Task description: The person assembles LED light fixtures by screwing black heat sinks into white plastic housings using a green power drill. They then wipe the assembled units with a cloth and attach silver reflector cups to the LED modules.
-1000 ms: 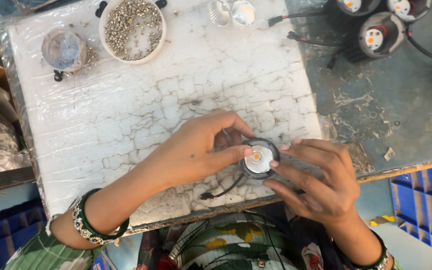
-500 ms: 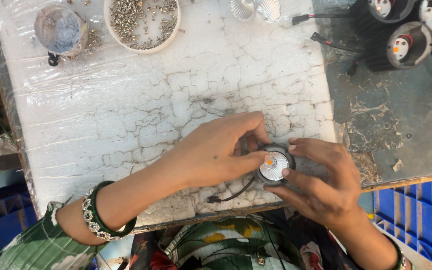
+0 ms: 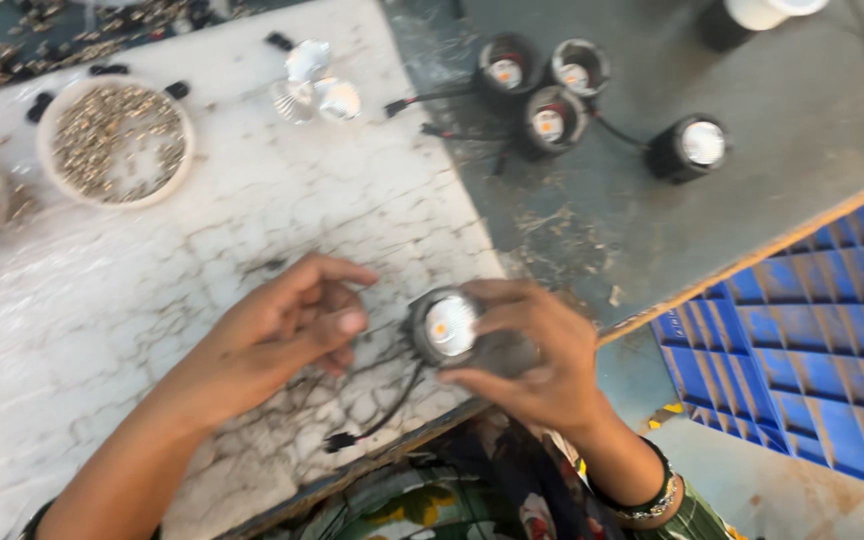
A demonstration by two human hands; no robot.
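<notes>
The worktop (image 3: 752, 90) spreads across the view, grey and scuffed on the right. A white crackled sheet (image 3: 152, 300) covers its left part. Off the near right edge sits a blue ribbed crate (image 3: 812, 340), lower than the surface.

On the sheet at far left stands a round white bowl (image 3: 115, 140) heaped with small metal bits. Right of it lie a few shiny reflector cups (image 3: 312, 88). On the grey surface at far centre is a cluster of black round lamp housings (image 3: 542, 85) with trailing leads, and one more lamp housing (image 3: 687, 148) lies apart to their right.

The right hand (image 3: 532, 355) holds a black lamp unit (image 3: 449, 327), fingers wrapped over its body from the right, its pale face with an orange centre turned upward. It sits just above the near edge of the sheet. Its black lead (image 3: 372, 425) hangs down and ends in a small plug (image 3: 337, 441) near the worktop edge.

The left hand (image 3: 287, 335) is just left of the unit, fingers loosely curled and holding nothing, apparently not touching it.

One risk, as I judge it: the unit is held one-handed close to the edge, so a slip could drop it off the worktop. The loose lead could also snag on the edge and tug it free.
</notes>
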